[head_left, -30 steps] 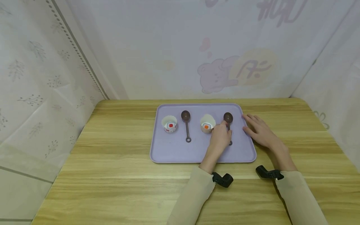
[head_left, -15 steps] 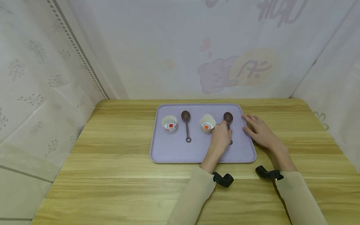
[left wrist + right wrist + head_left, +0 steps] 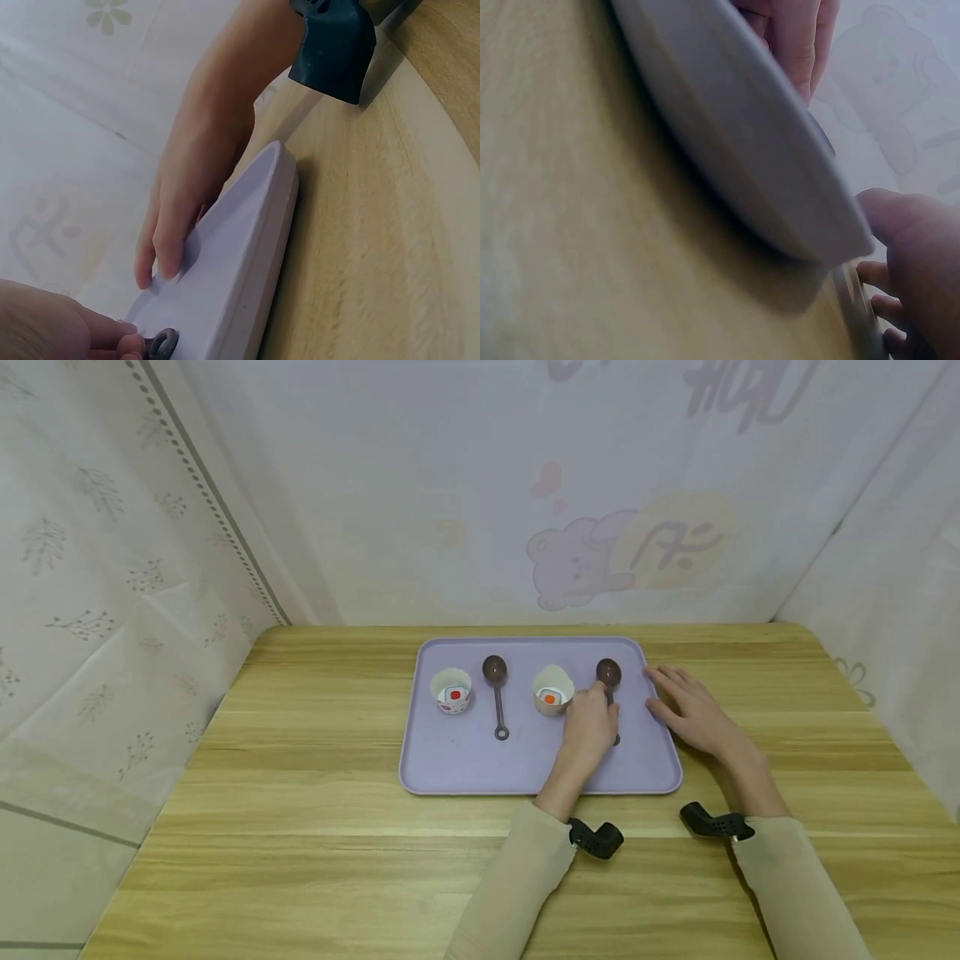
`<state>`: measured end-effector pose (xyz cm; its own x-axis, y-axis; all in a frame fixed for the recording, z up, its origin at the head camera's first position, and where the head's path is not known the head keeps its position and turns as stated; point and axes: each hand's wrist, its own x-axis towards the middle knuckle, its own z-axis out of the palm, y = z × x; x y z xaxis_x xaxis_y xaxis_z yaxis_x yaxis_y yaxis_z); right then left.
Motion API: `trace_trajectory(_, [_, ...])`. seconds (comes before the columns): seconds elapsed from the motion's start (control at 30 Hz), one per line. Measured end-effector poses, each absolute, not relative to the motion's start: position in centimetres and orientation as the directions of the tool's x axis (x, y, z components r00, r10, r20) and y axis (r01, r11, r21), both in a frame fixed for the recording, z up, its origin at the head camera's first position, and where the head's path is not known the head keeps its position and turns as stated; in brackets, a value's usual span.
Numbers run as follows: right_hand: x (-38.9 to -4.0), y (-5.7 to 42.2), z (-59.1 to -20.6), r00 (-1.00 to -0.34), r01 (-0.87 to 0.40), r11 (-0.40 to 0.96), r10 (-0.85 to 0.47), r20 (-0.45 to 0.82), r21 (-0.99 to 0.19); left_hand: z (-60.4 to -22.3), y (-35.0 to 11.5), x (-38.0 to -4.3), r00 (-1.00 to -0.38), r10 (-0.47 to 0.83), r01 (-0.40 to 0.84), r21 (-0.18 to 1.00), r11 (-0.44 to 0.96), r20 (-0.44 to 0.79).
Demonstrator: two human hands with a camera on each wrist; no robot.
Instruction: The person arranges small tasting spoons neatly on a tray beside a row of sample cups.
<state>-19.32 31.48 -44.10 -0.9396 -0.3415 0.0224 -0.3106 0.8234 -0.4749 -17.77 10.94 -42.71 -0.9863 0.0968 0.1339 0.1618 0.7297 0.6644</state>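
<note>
My left hand [image 3: 590,723] pinches the handle of a brown measuring spoon [image 3: 608,673] on the right part of the lilac tray [image 3: 480,772]. In the left wrist view, the ring end of that spoon's handle [image 3: 163,343] pokes out past the fingertips of the left hand [image 3: 45,322]. With fingers extended, my right hand [image 3: 693,714] rests at the tray's right rim. A paper cup [image 3: 553,690] with an orange mark inside stands just left of the left hand. Further left lie a second brown measuring spoon [image 3: 497,693] and a paper cup [image 3: 452,692] with a red mark inside.
The tray sits on a wood-grain table [image 3: 300,760]. Pale printed curtains [image 3: 420,527] hang behind it and at both sides. Each wrist wears a black camera mount [image 3: 596,838].
</note>
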Motion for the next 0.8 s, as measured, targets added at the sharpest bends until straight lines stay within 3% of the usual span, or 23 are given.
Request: trace_trajectory(0.8, [-19.17, 31.46, -43.9, -0.938, -0.311, 0.818, -0.345, 0.021, -0.483, -42.01, 11.05, -17.3, -0.99, 0.092, 0.137, 0.656, 0.742, 0.103])
